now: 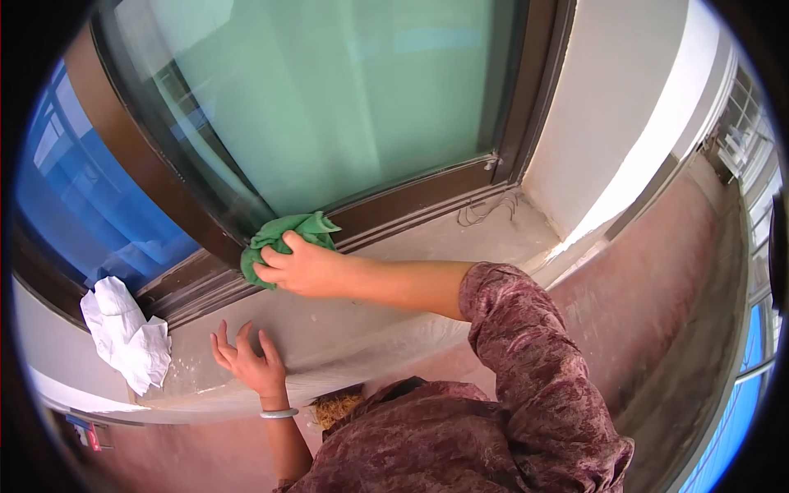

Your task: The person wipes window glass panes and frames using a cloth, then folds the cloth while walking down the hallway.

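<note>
My right hand [306, 264] grips a bunched green cloth [283, 232] and presses it against the lower left corner of the sliding window's brown frame [411, 195]. Some of the cloth sticks out past the fingers toward the glass pane [353, 99]. Lower down and to the left, my left hand [249, 361] is held over the edge of the window sill [329, 329], with its fingers apart and slightly curled and nothing in them. A bracelet circles that wrist.
Crumpled white paper or cloth [127, 333] lies at the sill's left end. A thin bent wire [486, 211] rests on the sill's right part. A white wall [612, 107] bounds the right side. Below the sill is a reddish floor [649, 287], with a straw-like bundle [337, 407] near my body.
</note>
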A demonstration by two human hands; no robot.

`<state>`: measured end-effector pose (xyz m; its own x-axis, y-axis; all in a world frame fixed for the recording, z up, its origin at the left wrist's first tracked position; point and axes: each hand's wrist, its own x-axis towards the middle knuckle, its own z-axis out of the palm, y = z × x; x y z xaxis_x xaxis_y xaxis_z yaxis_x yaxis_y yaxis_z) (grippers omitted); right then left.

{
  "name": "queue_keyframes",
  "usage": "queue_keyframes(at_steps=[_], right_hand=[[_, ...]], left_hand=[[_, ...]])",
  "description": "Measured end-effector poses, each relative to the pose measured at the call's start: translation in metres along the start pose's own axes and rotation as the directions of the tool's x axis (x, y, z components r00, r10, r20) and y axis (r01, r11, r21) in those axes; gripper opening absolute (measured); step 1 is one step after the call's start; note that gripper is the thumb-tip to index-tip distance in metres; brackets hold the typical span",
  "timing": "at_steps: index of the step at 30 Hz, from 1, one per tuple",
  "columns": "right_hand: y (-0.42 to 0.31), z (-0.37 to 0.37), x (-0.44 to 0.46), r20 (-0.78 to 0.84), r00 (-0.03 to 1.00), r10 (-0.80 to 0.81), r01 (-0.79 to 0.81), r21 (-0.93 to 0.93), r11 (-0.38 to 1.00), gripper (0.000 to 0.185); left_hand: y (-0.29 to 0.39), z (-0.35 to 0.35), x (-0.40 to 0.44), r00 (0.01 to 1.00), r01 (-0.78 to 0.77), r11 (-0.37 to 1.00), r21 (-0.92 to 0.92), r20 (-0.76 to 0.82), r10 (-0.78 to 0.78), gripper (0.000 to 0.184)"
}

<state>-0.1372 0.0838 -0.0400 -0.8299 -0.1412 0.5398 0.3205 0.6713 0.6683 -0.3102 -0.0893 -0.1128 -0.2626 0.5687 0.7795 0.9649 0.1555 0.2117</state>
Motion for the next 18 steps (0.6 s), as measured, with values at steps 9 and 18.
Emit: queue_keyframes(at_steps=[9, 18], right_hand=[[0.068, -0.052, -0.123, 0.156, 0.986, 0.059, -0.048, -0.074, 0.996, 0.019], [0.140, -0.106, -0.223, 0.218, 0.886, 0.410, -0.388, -0.135, 0.912, 0.023]], left_hand=[[0.003, -0.001, 0.000, 1.000, -0.011, 1.000, -0.014, -0.028, 0.010, 0.022], [0.001, -0.001, -0.002, 0.998, -0.011, 0.999, -0.045, -0.062, 0.008, 0.020]])
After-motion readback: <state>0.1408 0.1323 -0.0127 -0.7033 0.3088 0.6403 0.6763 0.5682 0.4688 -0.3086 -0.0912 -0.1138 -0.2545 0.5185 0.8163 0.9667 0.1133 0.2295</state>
